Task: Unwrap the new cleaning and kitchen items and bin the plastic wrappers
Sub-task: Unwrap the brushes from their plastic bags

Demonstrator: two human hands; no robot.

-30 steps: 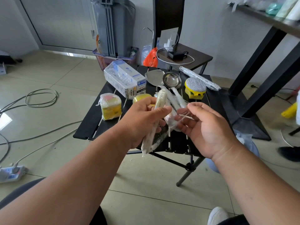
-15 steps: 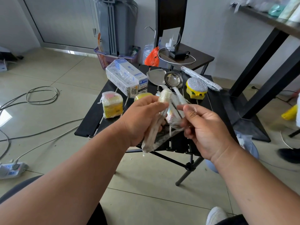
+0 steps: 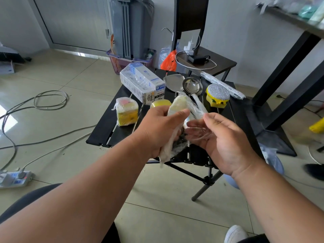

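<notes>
Whereas half a second ago the right hand (image 3: 222, 137) pinched the wrapping close against the bundle, it now lies palm-up with fingers spread and relaxed, drawn off toward 3 o'clock, a sheet of clear plastic film (image 3: 198, 132) draped over its fingers. The left hand (image 3: 157, 127) keeps its grasp, fingers and thumb curled round the pale wrapped item (image 3: 177, 107), held above the near edge of the black slatted table (image 3: 105, 127).

Hard to make out: what the wrapped item is; its lower part is covered by the left hand, and a frayed, whitish end hangs below the palm. Whether the film is fully detached from the bundle cannot be told. A second wrapped handle (image 3: 198, 106) runs behind the thumbs, partly hidden.

On the table, from 9 to 2 o'clock of the hands:
- yellow sponge block (image 3: 127, 111), film-wrapped, glossy, cuboid;
- white carton (image 3: 142, 83), rectangular, shrink-wrapped;
- yellow round item (image 3: 160, 103), mostly hidden by the left hand;
- steel spatula head (image 3: 173, 81) and ladle bowl (image 3: 192, 85), polished, reflective;
- round scrubber (image 3: 217, 95), glittery silver top, yellow base;
- long wrapped roll (image 3: 222, 85), crinkled film.

A grey bin (image 3: 133, 27) stands at 12 o'clock, beyond the table.
</notes>
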